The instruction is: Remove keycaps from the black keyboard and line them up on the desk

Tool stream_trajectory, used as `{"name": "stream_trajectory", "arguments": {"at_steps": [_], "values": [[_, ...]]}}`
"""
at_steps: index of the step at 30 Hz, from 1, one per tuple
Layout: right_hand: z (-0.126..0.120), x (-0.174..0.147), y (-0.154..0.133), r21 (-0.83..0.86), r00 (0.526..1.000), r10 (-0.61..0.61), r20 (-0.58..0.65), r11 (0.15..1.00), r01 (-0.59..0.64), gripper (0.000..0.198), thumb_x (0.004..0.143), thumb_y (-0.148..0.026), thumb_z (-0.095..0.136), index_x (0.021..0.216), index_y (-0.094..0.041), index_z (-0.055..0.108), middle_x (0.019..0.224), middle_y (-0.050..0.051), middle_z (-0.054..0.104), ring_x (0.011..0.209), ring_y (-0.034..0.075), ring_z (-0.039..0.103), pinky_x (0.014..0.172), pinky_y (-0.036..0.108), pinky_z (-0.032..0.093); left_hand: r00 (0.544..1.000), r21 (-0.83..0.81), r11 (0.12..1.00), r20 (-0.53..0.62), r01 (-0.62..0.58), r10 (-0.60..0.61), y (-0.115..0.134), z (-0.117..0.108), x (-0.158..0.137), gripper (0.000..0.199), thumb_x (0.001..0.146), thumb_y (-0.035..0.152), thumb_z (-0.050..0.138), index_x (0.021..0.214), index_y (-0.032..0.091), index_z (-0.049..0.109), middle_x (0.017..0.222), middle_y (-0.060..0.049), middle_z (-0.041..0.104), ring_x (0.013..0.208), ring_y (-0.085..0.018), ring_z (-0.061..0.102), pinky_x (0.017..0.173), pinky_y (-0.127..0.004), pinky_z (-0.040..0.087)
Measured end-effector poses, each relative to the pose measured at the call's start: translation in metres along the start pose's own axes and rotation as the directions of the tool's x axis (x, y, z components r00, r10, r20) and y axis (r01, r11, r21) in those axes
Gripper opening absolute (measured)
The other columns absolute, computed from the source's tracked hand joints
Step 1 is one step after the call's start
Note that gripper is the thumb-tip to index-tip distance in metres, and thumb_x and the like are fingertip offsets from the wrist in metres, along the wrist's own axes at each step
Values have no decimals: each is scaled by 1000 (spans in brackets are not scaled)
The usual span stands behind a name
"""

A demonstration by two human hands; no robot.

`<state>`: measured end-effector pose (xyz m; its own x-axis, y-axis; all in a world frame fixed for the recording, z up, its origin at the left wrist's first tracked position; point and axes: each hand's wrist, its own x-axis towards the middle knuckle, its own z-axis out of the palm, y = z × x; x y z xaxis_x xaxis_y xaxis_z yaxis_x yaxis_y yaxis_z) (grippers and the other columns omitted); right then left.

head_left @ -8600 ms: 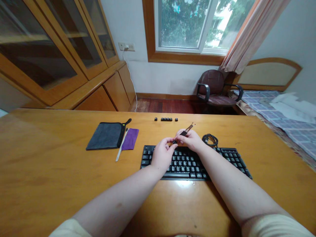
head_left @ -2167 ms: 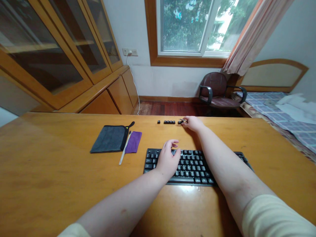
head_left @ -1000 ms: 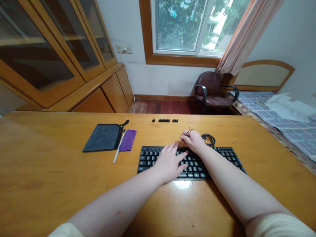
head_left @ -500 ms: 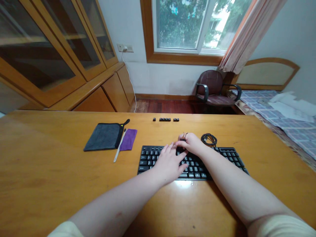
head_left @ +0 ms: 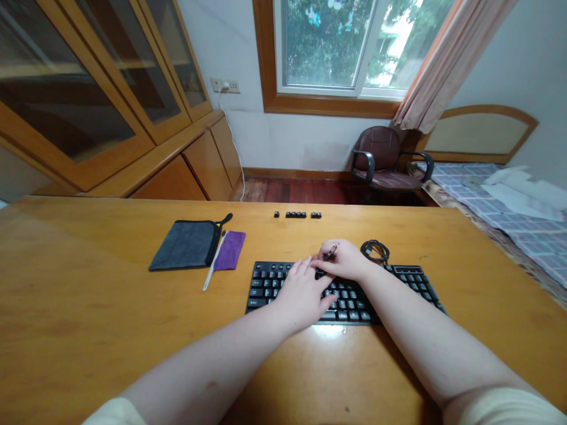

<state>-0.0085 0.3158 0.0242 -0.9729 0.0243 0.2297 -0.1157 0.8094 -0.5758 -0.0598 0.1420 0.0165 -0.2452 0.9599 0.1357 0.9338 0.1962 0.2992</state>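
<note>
A black keyboard (head_left: pixel 348 304) lies on the wooden desk in front of me. My left hand (head_left: pixel 301 295) rests flat over its middle keys, fingers spread, thumb toward the lower rows. At the keyboard's upper edge, my right hand (head_left: pixel 343 260) is closed around a small keycap puller (head_left: pixel 331 252) with thin brownish arms. Its working end is hidden behind my fingers, so contact with a key cannot be seen. Beyond the keyboard, several loose black keycaps (head_left: pixel 296 215) stand in a row near the desk's far edge.
Left of the keyboard lie a dark grey cloth pouch (head_left: pixel 186 245), a purple cloth (head_left: pixel 230 251) and a white-handled brush (head_left: pixel 212 265). The keyboard's coiled cable (head_left: pixel 375 251) sits behind its right part. Past the desk stand a chair (head_left: pixel 381 153) and a bed (head_left: pixel 500 189).
My right hand has turned slightly, and the puller in it has tilted, showing more of its length. My left hand stays in place on the keyboard.
</note>
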Motion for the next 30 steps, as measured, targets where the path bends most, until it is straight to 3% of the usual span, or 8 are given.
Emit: {"name": "stream_trajectory", "arguments": {"at_steps": [6, 9, 11, 14, 16, 21, 26, 30], "values": [[2, -2, -2, -95, 1000, 12, 19, 995, -10, 34, 85, -35, 49, 56, -17, 53, 48, -3, 47, 46, 8, 38, 50, 22, 28, 1000, 11, 1000, 15, -3, 3, 0, 1, 0, 46, 84, 48, 47, 125, 28, 52, 133, -13, 46, 127, -32, 35, 105, -51, 24], [4, -3, -2, -37, 999, -28, -21, 999, 28, 34, 82, -30, 49, 51, -17, 44, 47, -4, 39, 47, 8, 34, 51, 23, 27, 999, 14, 1000, 34, -1, 0, 0, 1, 1, 46, 84, 48, 46, 125, 28, 52, 136, -14, 43, 128, -33, 35, 105, -51, 23], [4, -3, -1, 74, 991, 0, -136, 997, 10, 36, 81, -28, 49, 48, -18, 38, 46, -5, 34, 47, 8, 32, 50, 23, 26, 999, 15, 1000, 42, -1, 0, 1, 1, 1, 48, 84, 49, 46, 129, 30, 48, 139, -13, 40, 129, -34, 33, 105, -52, 23], [1, -3, 3, 300, 891, 178, -417, 953, -49, 39, 81, -29, 47, 47, -19, 30, 46, -6, 27, 46, 8, 28, 48, 24, 24, 998, 4, 1000, 54, 7, -8, 1, 1, 1, 53, 84, 50, 45, 134, 32, 41, 142, -12, 36, 131, -34, 30, 105, -53, 22], [-1, -2, 7, 402, 825, 291, -485, 912, -85, 41, 80, -31, 49, 47, -20, 29, 46, -6, 26, 45, 8, 27, 47, 24, 24, 998, -11, 1000, 63, 17, -16, 1, 1, 1, 53, 84, 49, 46, 134, 31, 41, 143, -12, 35, 132, -33, 30, 105, -53, 22], [-3, 1, 10, 492, 817, 379, -435, 859, -137, 43, 80, -40, 53, 46, -18, 37, 45, -5, 32, 46, 8, 30, 47, 24, 25, 999, -120, 992, 1, 34, -34, -1, -2, 3, 47, 82, 44, 51, 126, 29, 49, 136, -11, 44, 128, -31, 36, 104, -51, 25], [-4, 2, 3, 548, 896, 356, -264, 820, -165, 44, 79, -46, 54, 47, -17, 45, 42, -4, 40, 42, 8, 35, 44, 22, 29, 933, -434, 869, -146, 239, -329, -7, 0, 7, 29, 80, 31, 55, 106, 19, 51, 105, -7, 61, 101, -21, 57, 90, -38, 44], [-3, 1, 3, 653, 921, 373, -113, 727, -214, 42, 76, -49, 58, 52, -15, 53, 43, -2, 46, 40, 8, 40, 40, 21, 31, 898, -599, 769, -182, 222, -401, -11, 2, 8, 39, 80, 29, 58, 115, 19, 44, 111, -7, 59, 100, -18, 58, 90, -35, 46]]}}
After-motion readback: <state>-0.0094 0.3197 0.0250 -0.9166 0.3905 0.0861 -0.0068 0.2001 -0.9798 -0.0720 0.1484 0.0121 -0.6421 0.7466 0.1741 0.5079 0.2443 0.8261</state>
